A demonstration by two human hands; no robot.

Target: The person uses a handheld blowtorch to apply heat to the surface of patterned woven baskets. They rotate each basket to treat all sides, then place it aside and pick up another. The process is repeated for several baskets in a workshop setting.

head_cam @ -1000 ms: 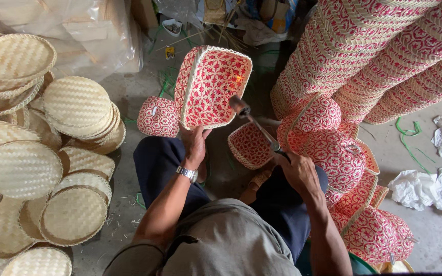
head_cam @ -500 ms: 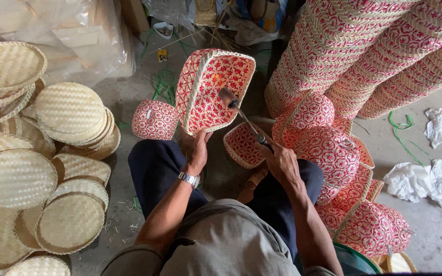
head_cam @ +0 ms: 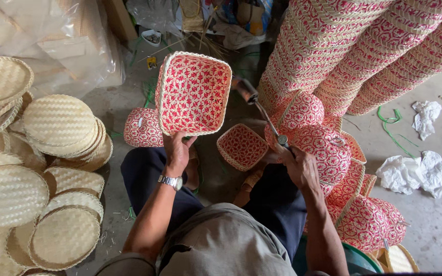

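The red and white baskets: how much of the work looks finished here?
Done, it seems: tall stacks of red baskets stand behind. In hand: the left hand tilts one square basket up while the right hand points a metal torch beside it. Left: loose red baskets and a small tray, state unclear.

Bare grey concrete floor (head_cam: 436, 225) lay open at far right. Stacked red-and-white woven baskets (head_cam: 364, 46) walled the right; round natural bamboo trays (head_cam: 60, 120) crowded the left.
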